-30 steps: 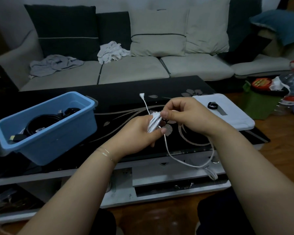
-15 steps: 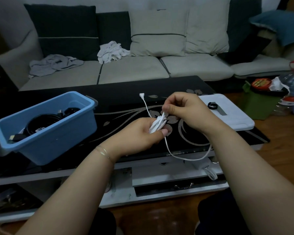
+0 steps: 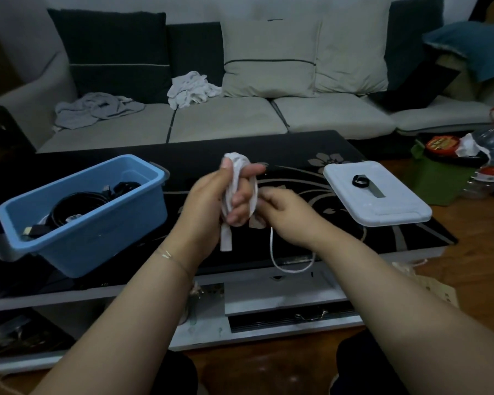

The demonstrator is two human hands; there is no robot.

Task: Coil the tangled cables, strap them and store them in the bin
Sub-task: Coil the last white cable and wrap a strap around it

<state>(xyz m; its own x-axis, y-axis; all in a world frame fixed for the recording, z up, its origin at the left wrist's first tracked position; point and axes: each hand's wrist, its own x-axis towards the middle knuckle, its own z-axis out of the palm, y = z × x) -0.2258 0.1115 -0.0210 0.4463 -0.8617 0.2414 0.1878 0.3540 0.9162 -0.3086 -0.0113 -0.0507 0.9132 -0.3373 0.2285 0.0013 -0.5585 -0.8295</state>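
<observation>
The white cable (image 3: 234,186) is bunched into a small coil inside the left hand (image 3: 211,206), whose grip is closed round it, thumb up one side and fingers curled across the front. The top of the coil stands out above the grip and a short plug end hangs straight down below it. Just to the right of the grip, the right hand (image 3: 283,212) has its fingers curled, pinching the loose run of the same cable; that tail drops below the hand in a slack loop in front of the counter (image 3: 211,149) edge. Both hands are held above the dark, flower-patterned counter. Left of the grip sits the blue bin (image 3: 97,232), with black coiled cables (image 3: 77,206) already inside. Right of the grip, well apart, the white lid (image 3: 382,201) lies flat, a black strap (image 3: 360,181) resting on it. Beyond is a sofa (image 3: 226,121) with crumpled cloths.
</observation>
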